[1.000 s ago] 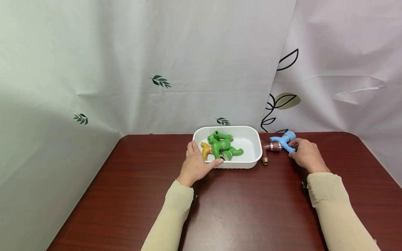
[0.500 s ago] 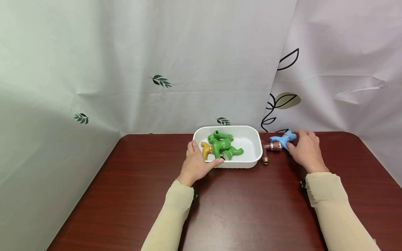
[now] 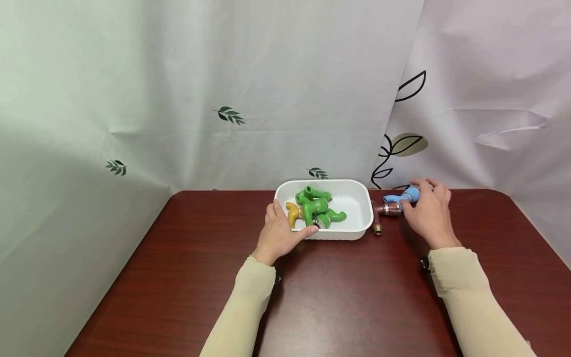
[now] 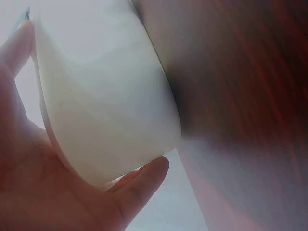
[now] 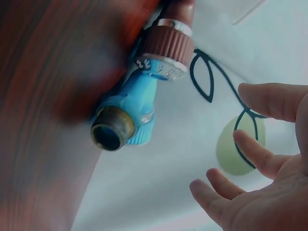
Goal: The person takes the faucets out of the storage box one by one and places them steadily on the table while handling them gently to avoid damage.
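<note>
My left hand [image 3: 277,233] holds the near-left corner of a white plastic tray [image 3: 352,233]. Its thumb lies over the front rim and its fingers lie along the left side, as the left wrist view of the tray [image 4: 106,106] also shows. Inside are several green taps [image 3: 315,206] and a yellow tap [image 3: 292,213]. Over at the right, my right hand [image 3: 429,213] hovers by a blue tap [image 3: 405,197], partly covering it. In the right wrist view, its spread fingers [image 5: 260,154] are apart from the blue tap [image 5: 137,96], whose threaded end faces the camera.
A brown tap [image 3: 384,210] with a ribbed knob lies between the tray and the blue tap, close against the blue one. Behind the dark red wooden table [image 3: 339,297] hangs a pale curtain [image 3: 276,99] with leaf prints.
My right hand has let go of the blue tap's near end, spread its fingers and shifted slightly left and away from me over it. The left hand and tray have stayed put.
</note>
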